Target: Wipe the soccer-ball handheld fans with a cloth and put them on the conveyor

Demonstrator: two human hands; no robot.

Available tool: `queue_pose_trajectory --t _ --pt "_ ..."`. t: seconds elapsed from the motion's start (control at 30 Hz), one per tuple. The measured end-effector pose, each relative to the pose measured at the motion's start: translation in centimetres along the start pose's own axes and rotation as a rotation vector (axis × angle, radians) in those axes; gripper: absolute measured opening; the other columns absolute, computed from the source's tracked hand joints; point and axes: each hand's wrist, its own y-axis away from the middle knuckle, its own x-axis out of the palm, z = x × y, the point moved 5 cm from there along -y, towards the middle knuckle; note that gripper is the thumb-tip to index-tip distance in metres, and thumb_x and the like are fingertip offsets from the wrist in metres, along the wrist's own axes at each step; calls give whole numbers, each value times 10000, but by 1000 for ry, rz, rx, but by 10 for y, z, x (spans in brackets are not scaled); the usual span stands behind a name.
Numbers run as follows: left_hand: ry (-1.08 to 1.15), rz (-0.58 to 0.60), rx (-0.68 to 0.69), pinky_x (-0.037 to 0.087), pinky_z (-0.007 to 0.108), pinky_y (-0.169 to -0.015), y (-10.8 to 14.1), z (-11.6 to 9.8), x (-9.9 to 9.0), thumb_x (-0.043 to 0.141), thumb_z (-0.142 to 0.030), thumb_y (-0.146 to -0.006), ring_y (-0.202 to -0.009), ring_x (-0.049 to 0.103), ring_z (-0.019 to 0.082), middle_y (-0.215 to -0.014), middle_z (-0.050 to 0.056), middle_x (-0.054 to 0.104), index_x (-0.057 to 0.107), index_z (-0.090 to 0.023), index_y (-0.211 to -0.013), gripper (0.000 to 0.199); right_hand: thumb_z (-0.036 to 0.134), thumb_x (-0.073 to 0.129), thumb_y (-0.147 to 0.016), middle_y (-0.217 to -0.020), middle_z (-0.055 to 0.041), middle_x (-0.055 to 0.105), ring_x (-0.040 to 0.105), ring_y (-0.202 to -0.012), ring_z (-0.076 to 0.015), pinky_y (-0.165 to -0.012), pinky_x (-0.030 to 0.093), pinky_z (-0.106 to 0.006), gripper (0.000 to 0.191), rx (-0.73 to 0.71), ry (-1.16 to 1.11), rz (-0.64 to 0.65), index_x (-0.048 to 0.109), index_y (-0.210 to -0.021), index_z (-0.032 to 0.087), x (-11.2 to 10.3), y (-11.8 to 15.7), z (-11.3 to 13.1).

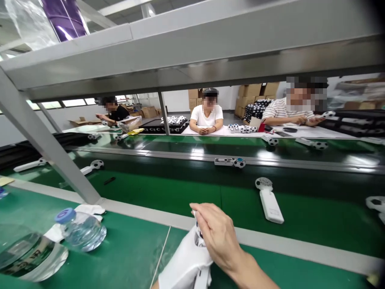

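Gloved left hand (184, 257) grasps a white device (203, 277) beneath the right hand (219, 235), its grip unclear; steady bracing should help.

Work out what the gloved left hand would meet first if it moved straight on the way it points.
Most likely the bare right hand, which seems to lie across its path, though depth is hard to judge here.

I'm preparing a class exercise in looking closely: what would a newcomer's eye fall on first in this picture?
First, probably, the white-gloved left hand at lower middle, holding a white device, with the bare right hand over its upper end. Then perhaps the green belt just beyond them, where white, football-patterned devices lie scattered.
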Motion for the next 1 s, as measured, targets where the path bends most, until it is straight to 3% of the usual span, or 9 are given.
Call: queue_pose_trajectory --t 0.07,0.2,0.3,0.43,0.5,0.6,0.67,0.77,1.0 --pt "3 21 -35 525 283 -617 -2 3 3 506 -398 -874 -742 570 135 -927 56 585 544 -146 -1061 315 322 410 -901 -953 -80 673 594 -898 -224 -821 439 -392 304 220 -157 108 625 -1083 208 2 -7 -17" --pt "16 64 -106 515 259 -622 -10 8 15 521 -340 -879 -723 570 115 -919 46 576 536 -123 -1054 279 311 539 -827 -829 -111 690 627 -710 -194 -641 476 -303 264 633 -822 365 641 -981 123 6 -8 -39" --pt "36 100 -143 514 255 -614 -14 8 22 522 -338 -878 -715 568 112 -911 44 575 537 -120 -1048 277 248 648 -741 -793 -143 686 644 -717 -221 -663 495 -323 288 741 -1083 296 640 -968 71 10 0 -56" --pt "88 142 -143 518 270 -636 -19 2 25 519 -351 -878 -744 570 121 -938 52 573 534 -122 -1060 293 164 733 -643 -800 -159 683 660 -757 -257 -680 529 -345 320 929 -1161 10 628 -923 50 17 14 -93" --pt "129 156 -137 520 284 -657 -23 -3 24 515 -358 -879 -767 572 129 -959 58 571 532 -125 -1069 301 165 720 -673 -819 -107 691 661 -781 -209 -701 536 -289 260 909 -1125 -182 614 -903 102 6 11 -99" --pt "204 168 -135 520 307 -689 -28 -9 21 510 -376 -879 -804 574 142 -991 66 567 525 -128 -1091 327 218 654 -775 -904 -94 690 656 -855 -198 -743 541 -264 216 743 -1028 -365 592 -963 132 -22 -4 -82" --pt "253 168 -134 519 327 -715 -30 -13 19 501 -400 -879 -833 576 154 -1022 75 564 515 -131 -1117 359 245 614 -819 -930 -130 681 656 -861 -231 -718 557 -286 225 649 -976 -368 586 -999 112 -34 -14 -61" --pt "306 159 -131 514 353 -747 -33 -17 15 486 -434 -879 -870 575 169 -1062 87 558 498 -139 -1153 403 242 602 -831 -908 -140 682 667 -807 -234 -662 569 -274 217 644 -956 -351 591 -996 101 -36 -17 -45" --pt "408 120 -155 500 271 -644 -32 -15 25 442 -485 -886 -787 579 139 -1024 90 575 515 -127 -1126 437 157 661 -754 -880 -133 686 666 -783 -209 -642 567 -236 222 738 -1010 -527 609 -959 89 -41 -3 -60"
